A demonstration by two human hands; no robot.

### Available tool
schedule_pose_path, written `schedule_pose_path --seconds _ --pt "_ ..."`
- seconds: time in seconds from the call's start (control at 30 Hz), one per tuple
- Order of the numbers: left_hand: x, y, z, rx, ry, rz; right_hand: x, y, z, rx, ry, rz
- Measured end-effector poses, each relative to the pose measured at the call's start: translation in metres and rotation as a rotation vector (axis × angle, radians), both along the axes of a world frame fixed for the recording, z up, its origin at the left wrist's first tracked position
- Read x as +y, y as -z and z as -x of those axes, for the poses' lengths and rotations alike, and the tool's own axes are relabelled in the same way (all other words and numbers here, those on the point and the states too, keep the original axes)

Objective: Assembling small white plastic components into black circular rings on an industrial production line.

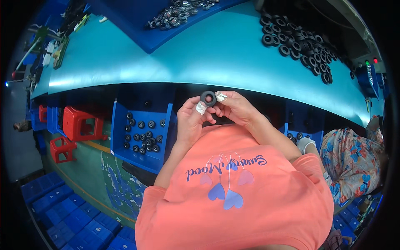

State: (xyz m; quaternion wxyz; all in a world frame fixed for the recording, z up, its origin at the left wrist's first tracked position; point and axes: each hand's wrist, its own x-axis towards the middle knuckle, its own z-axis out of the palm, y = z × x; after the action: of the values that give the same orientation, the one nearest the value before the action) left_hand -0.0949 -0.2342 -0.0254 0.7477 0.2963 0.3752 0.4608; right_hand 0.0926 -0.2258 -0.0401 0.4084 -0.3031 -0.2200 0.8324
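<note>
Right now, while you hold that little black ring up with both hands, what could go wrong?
1. The black ring is pinched only by the fingertips of the left hand and right hand, out past the table edge. If it slips, it may drop toward the floor.
2. It might fall into the blue bin of similar rings and get mixed up.

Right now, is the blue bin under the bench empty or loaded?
Loaded, partly: the bin holds scattered black rings; much of its blue floor shows.
</note>
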Motion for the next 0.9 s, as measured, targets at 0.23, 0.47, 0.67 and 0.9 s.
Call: schedule_pose_path --seconds 0.23,0.47,0.67,0.9 --pt "0.017 -0.022 -0.023 0.275 0.1 -0.196 0.003 -0.002 -0.019 0.203 0.078 0.05" --pt "0.029 -0.061 -0.039 0.76 0.131 -0.478 0.014 -0.036 -0.019 -0.003 0.11 0.019" --pt "0.051 -0.061 -0.033 0.892 -0.001 -0.774 0.061 -0.069 -0.035 -0.834 0.158 -0.768" --pt "0.089 -0.042 0.005 -0.144 0.076 -0.202 0.207 -0.065 -0.041 -1.279 0.258 -1.076"
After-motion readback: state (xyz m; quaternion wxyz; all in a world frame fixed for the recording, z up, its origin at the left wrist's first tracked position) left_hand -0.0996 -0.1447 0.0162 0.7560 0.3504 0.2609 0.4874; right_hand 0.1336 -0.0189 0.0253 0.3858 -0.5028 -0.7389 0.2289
